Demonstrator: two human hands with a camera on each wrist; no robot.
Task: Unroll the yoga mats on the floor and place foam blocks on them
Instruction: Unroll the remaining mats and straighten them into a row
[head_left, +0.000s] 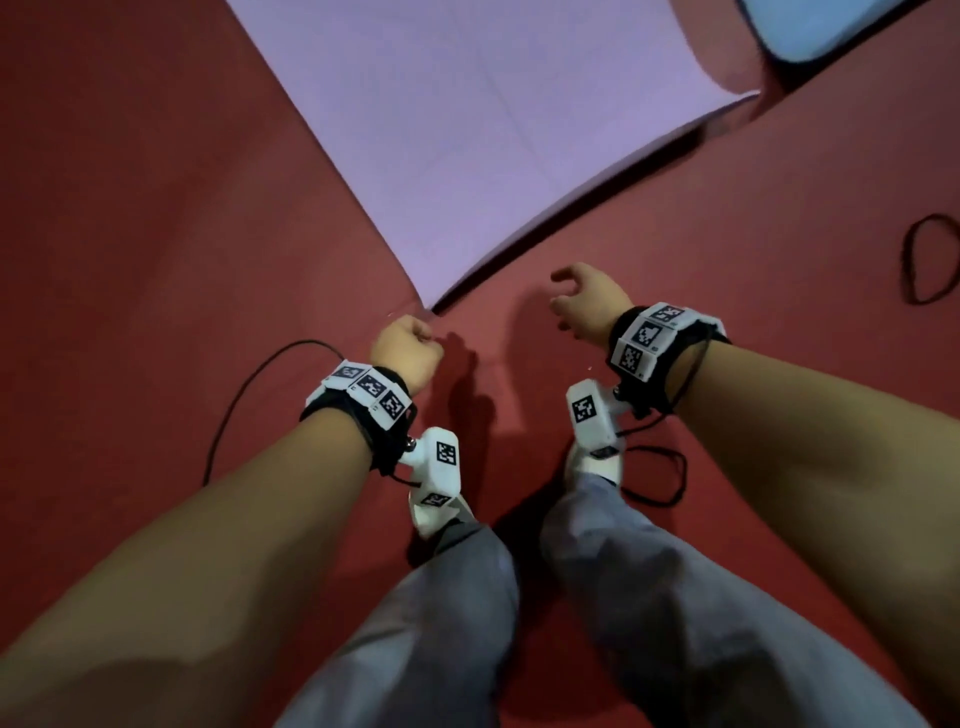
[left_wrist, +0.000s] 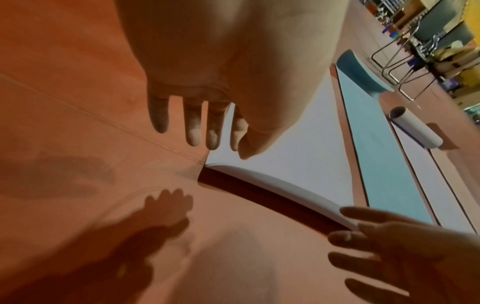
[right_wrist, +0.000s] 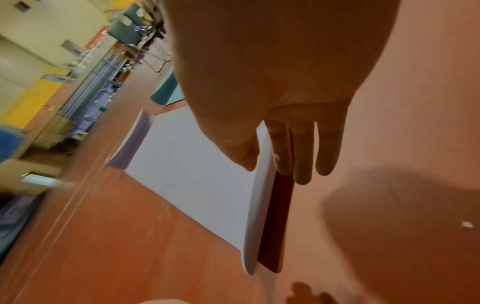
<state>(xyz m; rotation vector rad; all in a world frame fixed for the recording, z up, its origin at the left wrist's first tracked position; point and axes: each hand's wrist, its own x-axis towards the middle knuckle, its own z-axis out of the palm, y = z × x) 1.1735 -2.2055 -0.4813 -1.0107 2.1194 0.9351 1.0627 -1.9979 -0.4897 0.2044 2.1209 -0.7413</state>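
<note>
Your lavender yoga mat (head_left: 467, 130) is lying unrolled on the red floor (head_left: 156, 182), a thin foam sheet with a fine ribbed grain along its near edge. That near end is curling up off the floor and throwing a dark shadow beneath it, and the far end is curving upward too. Beside it, in the left wrist view, a teal mat (left_wrist: 376, 154) is lying flat, and a pale mat (left_wrist: 415, 127) past it is sitting partly rolled as a tube.

Your left hand (head_left: 408, 353) is hovering over the mat's near corner; the head view shows it knuckled, while the wrist view shows the fingers (left_wrist: 193, 123) hanging fairly straight, gripping nothing. Your right hand (head_left: 584, 299) is hanging just off the raised near edge, fingers loosely bent and spread, released. Both forearms are reaching forward and down above your grey trouser legs (head_left: 441, 623). A black cable loop (head_left: 930, 265) is lying on the floor to your right.
</note>
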